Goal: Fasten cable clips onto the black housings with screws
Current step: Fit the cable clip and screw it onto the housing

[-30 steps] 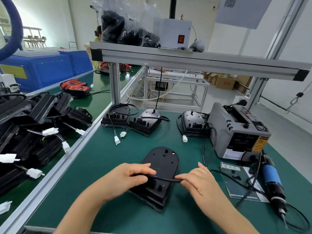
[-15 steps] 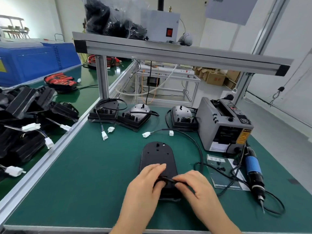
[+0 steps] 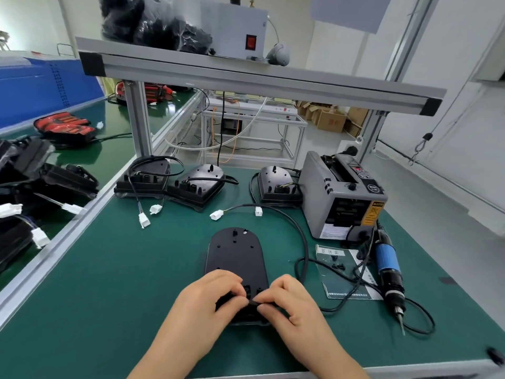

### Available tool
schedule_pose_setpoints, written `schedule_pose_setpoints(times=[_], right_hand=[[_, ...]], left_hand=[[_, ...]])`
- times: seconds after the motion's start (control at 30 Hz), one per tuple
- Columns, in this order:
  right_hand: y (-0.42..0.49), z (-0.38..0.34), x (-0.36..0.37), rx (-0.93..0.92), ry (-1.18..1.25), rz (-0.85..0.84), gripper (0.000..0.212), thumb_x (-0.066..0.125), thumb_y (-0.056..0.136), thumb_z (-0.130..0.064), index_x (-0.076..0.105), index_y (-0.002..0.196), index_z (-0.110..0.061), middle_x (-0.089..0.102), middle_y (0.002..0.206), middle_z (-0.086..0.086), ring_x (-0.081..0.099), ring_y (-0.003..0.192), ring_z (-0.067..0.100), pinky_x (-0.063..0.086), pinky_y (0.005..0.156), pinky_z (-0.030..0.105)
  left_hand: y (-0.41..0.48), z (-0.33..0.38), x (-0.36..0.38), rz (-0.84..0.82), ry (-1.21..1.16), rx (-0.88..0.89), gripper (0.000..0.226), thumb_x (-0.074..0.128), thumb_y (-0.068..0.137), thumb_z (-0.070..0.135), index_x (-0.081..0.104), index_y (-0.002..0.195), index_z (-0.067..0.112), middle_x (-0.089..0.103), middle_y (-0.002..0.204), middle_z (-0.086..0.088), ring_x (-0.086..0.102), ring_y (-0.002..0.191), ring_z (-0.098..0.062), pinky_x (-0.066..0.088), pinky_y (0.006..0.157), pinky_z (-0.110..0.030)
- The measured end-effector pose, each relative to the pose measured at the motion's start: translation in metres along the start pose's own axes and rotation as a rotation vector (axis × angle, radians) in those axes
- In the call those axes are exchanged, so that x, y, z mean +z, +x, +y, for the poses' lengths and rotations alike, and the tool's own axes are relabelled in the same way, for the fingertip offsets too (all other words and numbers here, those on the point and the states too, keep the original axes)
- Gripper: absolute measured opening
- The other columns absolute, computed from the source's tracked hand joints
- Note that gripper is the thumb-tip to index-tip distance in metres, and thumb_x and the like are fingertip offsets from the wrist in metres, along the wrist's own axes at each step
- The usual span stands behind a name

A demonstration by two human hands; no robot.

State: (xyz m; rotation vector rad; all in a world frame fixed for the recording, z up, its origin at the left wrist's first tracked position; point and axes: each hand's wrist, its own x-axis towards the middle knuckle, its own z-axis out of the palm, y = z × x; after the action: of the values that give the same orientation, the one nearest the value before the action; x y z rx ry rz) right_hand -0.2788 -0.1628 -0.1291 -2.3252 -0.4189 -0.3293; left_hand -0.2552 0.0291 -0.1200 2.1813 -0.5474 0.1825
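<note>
Pinching the black cable (image 3: 305,243) from both sides, my left hand (image 3: 207,299) and right hand (image 3: 289,302) sit close together, fingertips nearly meeting, over the near end of the black housing (image 3: 235,258). The housing lies flat on the green bench (image 3: 123,283), straight ahead of me. Whether a clip is round the cable I cannot tell, because my fingers cover that spot.

The main risk is the cable itself. It loops out to the right and crosses the paper card (image 3: 347,285) carrying the loose screws (image 3: 338,266), so a tug could drag the card and scatter them. Only my fingertips steady the housing, so an off-centre push could slide it toward the bench's front edge, close under my forearms. The electric screwdriver (image 3: 386,265) lies just right of the card with its cord tangled near the cable, and reaching for it may snag.

Open room is to the left, up to the aluminium rail (image 3: 58,247). The grey tape machine (image 3: 328,203) blocks the right rear.
</note>
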Motion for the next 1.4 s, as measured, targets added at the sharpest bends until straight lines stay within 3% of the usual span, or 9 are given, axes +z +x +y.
schedule_pose_setpoints(times=[0.27,0.37,0.43,0.6,0.77,0.93,1.1,1.23,1.4], right_hand=[[0.0,0.007,-0.003,0.05,0.048,-0.052,0.011,0.064,0.089,-0.024,0.071,0.097,-0.026,0.051,0.09,-0.016,0.05,0.095,0.003,0.04,0.089,0.025],[-0.002,0.014,-0.013,0.06,0.065,-0.015,0.009,0.062,0.089,-0.025,0.069,0.094,-0.027,0.056,0.091,-0.018,0.053,0.097,0.003,0.039,0.087,0.017],[-0.002,0.026,-0.027,0.105,0.033,0.049,0.009,0.061,0.09,-0.023,0.067,0.093,-0.029,0.058,0.092,-0.019,0.055,0.098,0.004,0.04,0.086,0.016],[0.028,0.076,-0.086,0.314,-0.469,0.17,0.018,0.053,0.093,-0.017,0.068,0.1,-0.024,0.06,0.099,-0.013,0.051,0.101,0.01,0.041,0.083,0.023],[0.063,0.113,-0.119,0.409,-0.954,-0.119,0.028,0.048,0.092,-0.015,0.067,0.107,-0.029,0.066,0.111,-0.008,0.044,0.111,0.019,0.04,0.09,0.032],[0.071,0.128,-0.117,0.375,-1.003,-0.237,0.02,0.055,0.092,-0.027,0.066,0.108,-0.034,0.065,0.111,-0.011,0.043,0.112,0.019,0.034,0.087,0.033],[0.068,0.136,-0.119,0.42,-1.245,-0.116,0.025,0.049,0.086,-0.014,0.067,0.101,-0.024,0.066,0.1,-0.006,0.045,0.105,0.021,0.033,0.083,0.033],[0.067,0.145,-0.115,0.491,-1.256,-0.177,0.03,0.047,0.083,-0.009,0.067,0.1,-0.021,0.065,0.098,-0.003,0.045,0.107,0.022,0.032,0.084,0.032],[0.068,0.157,-0.113,0.509,-1.165,-0.162,0.03,0.043,0.091,-0.016,0.063,0.11,-0.026,0.066,0.105,-0.004,0.044,0.11,0.023,0.034,0.091,0.033]], left_hand=[[-0.006,0.003,0.002,-0.022,0.147,0.021,0.007,0.063,0.088,0.027,0.06,0.082,0.029,0.051,0.109,0.034,0.051,0.092,0.008,0.035,0.072,-0.004],[-0.006,0.003,0.002,-0.018,0.163,0.037,0.01,0.064,0.088,0.026,0.058,0.08,0.029,0.053,0.108,0.031,0.05,0.084,0.01,0.035,0.068,-0.003],[-0.006,0.003,0.003,-0.022,0.173,0.048,0.014,0.066,0.087,0.024,0.056,0.078,0.029,0.055,0.106,0.029,0.052,0.079,0.003,0.036,0.067,-0.004],[-0.007,0.001,0.003,-0.011,0.176,0.06,0.018,0.069,0.084,0.022,0.056,0.077,0.031,0.057,0.104,0.029,0.054,0.076,0.003,0.04,0.066,-0.007],[-0.007,-0.001,0.003,0.001,0.172,0.055,0.021,0.07,0.083,0.022,0.055,0.076,0.034,0.055,0.104,0.032,0.054,0.066,-0.006,0.042,0.067,-0.011],[-0.006,-0.001,0.004,0.009,0.167,0.064,0.023,0.072,0.081,0.02,0.055,0.075,0.034,0.056,0.103,0.032,0.052,0.064,-0.003,0.042,0.068,-0.009],[-0.006,0.001,0.004,0.014,0.173,0.079,0.025,0.074,0.08,0.017,0.055,0.074,0.032,0.058,0.103,0.028,0.047,0.06,0.005,0.038,0.064,-0.003],[-0.006,0.003,0.004,0.017,0.18,0.094,0.028,0.077,0.077,0.014,0.055,0.073,0.031,0.059,0.101,0.026,0.044,0.059,0.012,0.035,0.063,0.001],[-0.006,0.002,0.004,0.024,0.183,0.105,0.027,0.078,0.076,0.013,0.057,0.074,0.03,0.06,0.102,0.025,0.044,0.06,0.012,0.035,0.062,0.001]])
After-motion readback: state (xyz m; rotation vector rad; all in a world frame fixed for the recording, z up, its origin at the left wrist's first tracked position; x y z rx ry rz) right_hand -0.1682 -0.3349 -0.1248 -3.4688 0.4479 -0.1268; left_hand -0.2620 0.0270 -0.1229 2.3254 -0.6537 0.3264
